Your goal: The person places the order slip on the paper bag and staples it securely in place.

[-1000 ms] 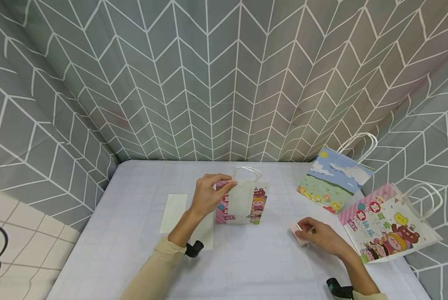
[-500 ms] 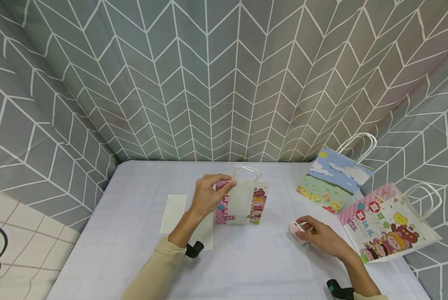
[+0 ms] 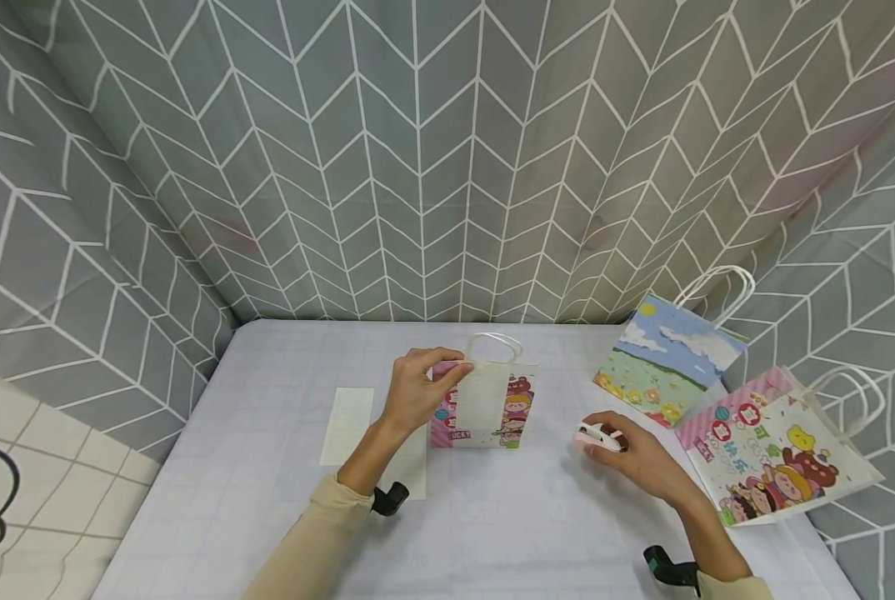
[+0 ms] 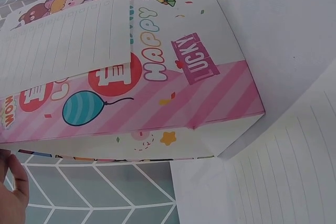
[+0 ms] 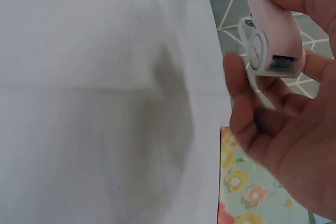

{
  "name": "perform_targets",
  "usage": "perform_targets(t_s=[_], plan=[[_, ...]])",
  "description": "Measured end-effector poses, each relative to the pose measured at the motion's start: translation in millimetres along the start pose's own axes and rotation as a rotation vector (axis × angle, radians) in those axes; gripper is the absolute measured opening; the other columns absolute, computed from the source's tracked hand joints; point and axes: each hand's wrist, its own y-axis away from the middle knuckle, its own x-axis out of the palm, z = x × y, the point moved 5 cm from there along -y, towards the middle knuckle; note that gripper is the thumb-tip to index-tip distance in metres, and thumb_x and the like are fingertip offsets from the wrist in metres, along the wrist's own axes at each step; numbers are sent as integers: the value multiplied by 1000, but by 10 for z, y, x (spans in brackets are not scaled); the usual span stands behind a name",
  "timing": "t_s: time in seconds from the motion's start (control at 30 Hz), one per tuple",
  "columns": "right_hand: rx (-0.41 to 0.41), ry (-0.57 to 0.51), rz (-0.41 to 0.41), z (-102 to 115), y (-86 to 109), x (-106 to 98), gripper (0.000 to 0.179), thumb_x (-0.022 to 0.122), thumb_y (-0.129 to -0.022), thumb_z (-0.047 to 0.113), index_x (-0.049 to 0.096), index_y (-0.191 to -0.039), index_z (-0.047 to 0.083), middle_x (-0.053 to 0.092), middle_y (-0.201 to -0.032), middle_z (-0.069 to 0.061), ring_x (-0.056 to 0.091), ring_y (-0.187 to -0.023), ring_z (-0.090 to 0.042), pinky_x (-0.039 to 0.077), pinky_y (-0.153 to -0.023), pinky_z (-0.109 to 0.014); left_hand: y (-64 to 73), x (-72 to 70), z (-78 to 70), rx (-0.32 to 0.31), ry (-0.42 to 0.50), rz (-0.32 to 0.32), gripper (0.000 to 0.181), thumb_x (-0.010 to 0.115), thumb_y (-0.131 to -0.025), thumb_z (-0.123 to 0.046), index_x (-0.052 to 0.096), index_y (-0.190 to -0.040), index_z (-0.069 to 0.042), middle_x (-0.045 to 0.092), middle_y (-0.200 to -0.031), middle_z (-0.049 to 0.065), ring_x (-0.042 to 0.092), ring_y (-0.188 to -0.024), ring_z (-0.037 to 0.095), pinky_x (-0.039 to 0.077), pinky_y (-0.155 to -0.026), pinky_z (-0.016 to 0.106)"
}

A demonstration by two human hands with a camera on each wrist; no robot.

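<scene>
A small paper gift bag (image 3: 518, 408) with pink stripes and cartoon figures stands upright at mid-table. My left hand (image 3: 410, 392) pinches its top left corner with thumb and fingers. Against the bag's front lies a lined paper slip (image 3: 482, 408), its top at the bag's upper edge. In the left wrist view the slip (image 4: 68, 43) covers part of the print, and the fingers (image 4: 17, 182) show at the left edge. My right hand (image 3: 638, 462) grips a small pink-and-white stapler (image 5: 278, 30) above the table to the right, thumb on its pink body.
Two lined slips, one a pale sheet (image 3: 347, 427), lie left of the bag, partly under the left forearm. At the right lie a blue landscape gift bag (image 3: 672, 358) and a larger pink-striped bag (image 3: 777, 458). A patterned curtain (image 3: 447, 167) hangs behind the table.
My right hand has raised the stapler from the table, moving slightly away from me and turning it. The left hand, bag and slip stay where they were.
</scene>
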Motion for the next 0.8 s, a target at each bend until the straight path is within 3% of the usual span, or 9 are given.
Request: perform_targets(t_s=[0.27, 0.53, 0.8], plan=[[-20, -153, -21, 61, -23, 25, 55, 76, -91, 32, 52, -136, 12, 56, -118, -13, 55, -85, -19, 48, -68, -28, 6, 7, -6, -4, -2, 0, 18, 84, -82, -20, 79, -95, -9, 78, -94, 4, 70, -89, 22, 52, -81, 43], [-56, -292, -34, 179, -96, 21, 52, 75, -93, 23, 46, -131, 4, 57, -118, -20, 60, -91, -17, 53, -72, -27, 7, 5, 0, -12, -6, 5, 19, 84, -82, -21, 79, -95, -8, 78, -95, 5, 71, -90, 22, 53, -82, 43], [-152, -403, -68, 370, -185, -9, 53, 72, -94, 14, 39, -135, 7, 52, -121, -19, 61, -95, -15, 53, -74, -25, 5, 6, -10, 7, -7, -8, 19, 85, -82, -20, 79, -95, -8, 78, -94, 5, 71, -90, 22, 53, -81, 43]])
